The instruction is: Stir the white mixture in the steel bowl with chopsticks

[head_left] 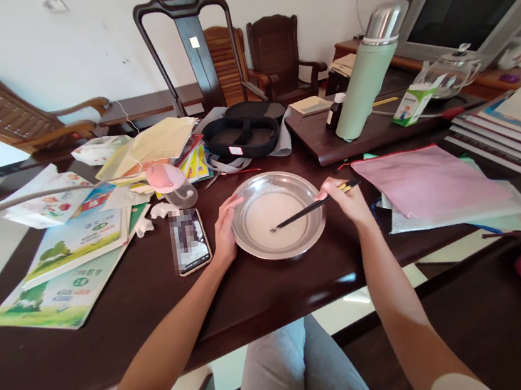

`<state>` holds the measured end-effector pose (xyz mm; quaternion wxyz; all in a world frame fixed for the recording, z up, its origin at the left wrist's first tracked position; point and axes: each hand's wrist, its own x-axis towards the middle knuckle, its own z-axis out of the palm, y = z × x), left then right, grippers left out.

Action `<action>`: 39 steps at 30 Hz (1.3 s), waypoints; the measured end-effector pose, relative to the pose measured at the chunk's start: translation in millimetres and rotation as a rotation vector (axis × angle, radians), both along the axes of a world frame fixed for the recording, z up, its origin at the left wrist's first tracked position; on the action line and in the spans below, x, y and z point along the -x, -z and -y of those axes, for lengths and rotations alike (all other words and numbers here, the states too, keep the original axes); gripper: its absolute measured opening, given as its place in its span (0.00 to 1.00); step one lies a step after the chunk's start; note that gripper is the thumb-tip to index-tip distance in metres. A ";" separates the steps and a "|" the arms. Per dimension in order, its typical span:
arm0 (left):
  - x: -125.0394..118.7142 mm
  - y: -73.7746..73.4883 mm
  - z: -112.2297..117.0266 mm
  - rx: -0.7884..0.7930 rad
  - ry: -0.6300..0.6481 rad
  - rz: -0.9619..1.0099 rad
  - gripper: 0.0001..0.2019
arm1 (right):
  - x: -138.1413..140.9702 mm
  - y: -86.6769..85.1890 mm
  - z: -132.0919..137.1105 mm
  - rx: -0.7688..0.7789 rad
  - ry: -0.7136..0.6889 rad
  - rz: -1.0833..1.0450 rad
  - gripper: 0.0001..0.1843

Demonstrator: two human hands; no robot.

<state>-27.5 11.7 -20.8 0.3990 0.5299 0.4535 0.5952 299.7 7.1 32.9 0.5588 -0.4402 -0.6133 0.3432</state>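
Observation:
A shallow round metal bowl (284, 250) rests on the dark table in front of me, with a cloudy white liquid (256, 217) in it. My left hand (227, 231) is at the bowl's left side, fingers together along the rim and holding it. In my right hand (344, 198), closed above the right rim, is a pair of black chopsticks (299, 213). Their tips slant down to the left and reach the liquid near the middle of the bowl. Just left of my left hand lies a phone (193, 241) with its screen lit.
Books (62, 282) and a pink-topped clear bottle (168, 184) lie left. An open black case (241, 135) sits behind the bowl. A tall green thermos (367, 80) stands on a raised board at the right, near a pink zip pouch (429, 177) and stacked books (504, 133).

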 end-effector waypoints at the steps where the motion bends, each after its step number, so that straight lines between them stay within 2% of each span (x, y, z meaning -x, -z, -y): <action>1: 0.0 -0.1 0.0 -0.001 0.000 0.001 0.25 | 1.9 0.0 0.4 0.000 -0.031 0.022 0.33; 3: -0.1 -0.5 0.2 -0.004 0.000 0.006 0.25 | 3.0 0.6 -0.1 -0.023 -0.013 0.049 0.32; 8: -0.6 -1.8 0.6 0.000 0.000 0.027 0.25 | -7.2 3.1 -4.3 -0.071 0.209 -0.034 0.35; 11: -0.5 -1.9 0.4 0.005 -0.004 0.018 0.26 | -7.0 3.2 -3.2 -0.025 0.119 -0.065 0.36; 13: -0.5 -1.8 0.1 0.006 -0.005 0.017 0.26 | -2.6 2.9 -1.6 0.004 0.010 -0.025 0.34; 15: -0.6 -1.6 0.0 0.006 -0.008 0.024 0.25 | 1.4 2.8 -0.8 0.001 -0.042 0.012 0.33; 17: -0.9 -1.4 0.0 0.005 -0.008 0.031 0.25 | 1.8 3.3 -1.5 -0.020 0.001 0.020 0.32; 20: -0.9 -1.0 0.1 0.005 -0.003 0.037 0.25 | -3.8 4.1 -3.5 -0.036 0.138 -0.021 0.33; 22: -0.4 -0.6 0.0 0.009 0.001 0.042 0.25 | -6.8 3.9 -3.5 -0.034 0.169 -0.057 0.35; 28: 0.3 0.0 -0.4 0.008 0.003 0.051 0.24 | 1.7 0.6 0.7 0.012 -0.054 0.020 0.33; 30: 0.0 -0.3 -0.2 0.007 0.002 0.049 0.24 | 2.0 0.6 -0.3 -0.010 -0.014 0.021 0.32; 33: -0.2 -0.7 0.0 0.003 -0.001 0.029 0.24 | -4.1 2.1 -3.4 -0.052 0.141 -0.028 0.32; 35: 0.0 -0.6 -0.1 0.000 -0.003 0.022 0.24 | -7.9 2.9 -4.2 -0.061 0.194 -0.072 0.34; 37: 0.3 -0.2 -0.2 -0.004 -0.003 0.022 0.24 | -7.6 3.0 -3.1 -0.040 0.157 -0.078 0.35; 39: 0.6 0.3 -0.4 -0.006 0.004 0.031 0.23 | -3.6 2.4 -1.1 -0.008 0.062 -0.037 0.35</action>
